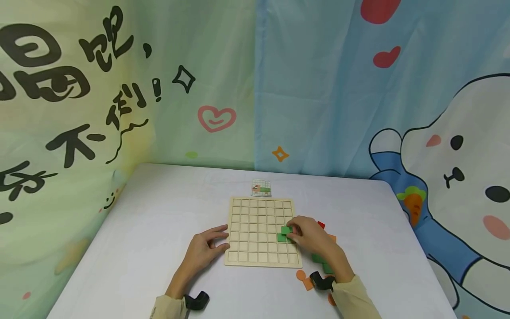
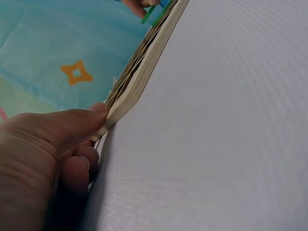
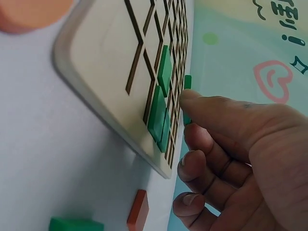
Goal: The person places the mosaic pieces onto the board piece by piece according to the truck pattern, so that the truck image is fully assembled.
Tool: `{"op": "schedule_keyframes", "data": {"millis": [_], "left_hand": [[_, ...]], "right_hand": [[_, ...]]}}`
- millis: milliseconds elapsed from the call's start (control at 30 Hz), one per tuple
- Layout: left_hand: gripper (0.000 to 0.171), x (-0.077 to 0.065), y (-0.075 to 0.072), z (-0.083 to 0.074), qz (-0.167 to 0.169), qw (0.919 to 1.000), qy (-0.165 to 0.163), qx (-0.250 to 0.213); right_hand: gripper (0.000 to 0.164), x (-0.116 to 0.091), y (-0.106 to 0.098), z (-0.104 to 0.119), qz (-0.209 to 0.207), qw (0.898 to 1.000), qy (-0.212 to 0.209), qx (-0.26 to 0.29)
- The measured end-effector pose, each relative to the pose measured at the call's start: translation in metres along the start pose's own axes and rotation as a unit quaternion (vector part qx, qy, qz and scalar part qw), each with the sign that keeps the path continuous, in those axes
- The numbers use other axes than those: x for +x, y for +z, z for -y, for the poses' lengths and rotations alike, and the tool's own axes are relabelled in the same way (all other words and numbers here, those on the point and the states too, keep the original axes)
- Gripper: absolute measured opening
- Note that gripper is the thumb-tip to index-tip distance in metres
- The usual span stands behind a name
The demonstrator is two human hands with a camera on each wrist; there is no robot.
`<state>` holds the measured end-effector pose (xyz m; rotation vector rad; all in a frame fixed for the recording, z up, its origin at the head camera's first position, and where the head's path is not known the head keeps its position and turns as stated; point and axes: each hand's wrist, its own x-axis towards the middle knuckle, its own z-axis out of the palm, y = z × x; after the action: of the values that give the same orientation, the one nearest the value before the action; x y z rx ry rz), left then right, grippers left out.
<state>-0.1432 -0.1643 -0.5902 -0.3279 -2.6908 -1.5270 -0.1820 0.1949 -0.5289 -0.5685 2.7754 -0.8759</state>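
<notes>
A wooden grid board (image 1: pixel 259 264) lies flat on the table. Against its left edge rest the thumb and fingertips of my left hand (image 1: pixel 203 248); the left wrist view shows the thumb (image 2: pixel 72 126) touching near a rounded corner. Over the right side of the board, my right hand (image 1: pixel 312 235) pinches a green tile (image 3: pixel 187 83) between thumb and index finger. That tile looks raised and partly hidden by the fingers. Beneath it, several green tiles (image 3: pixel 156 113) sit in the grid cells near the right edge.
Loose green tiles (image 1: pixel 327 268), a red piece (image 1: pixel 321 224) and orange pieces (image 1: pixel 300 275) lie right of the board, some hidden by the right arm. A small picture card (image 1: pixel 260 188) lies beyond its far edge. Printed curtains (image 1: pixel 303 88) hang behind the white table (image 1: pixel 179 195).
</notes>
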Motion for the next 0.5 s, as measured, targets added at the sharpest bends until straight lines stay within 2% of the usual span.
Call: {"op": "schedule_keyframes", "data": {"millis": [167,500], "left_hand": [[0.032,0.0,-0.001,-0.001,0.001,1.0,0.004,-0.002],[0.033,0.0,-0.001,-0.002,0.001,1.0,0.005,-0.001]], "right_hand": [[0.024,0.006,0.002,0.0,0.013,1.0,-0.006,0.003],[0.022,0.015,0.004,0.002,0.026,1.0,0.014,0.006]]}}
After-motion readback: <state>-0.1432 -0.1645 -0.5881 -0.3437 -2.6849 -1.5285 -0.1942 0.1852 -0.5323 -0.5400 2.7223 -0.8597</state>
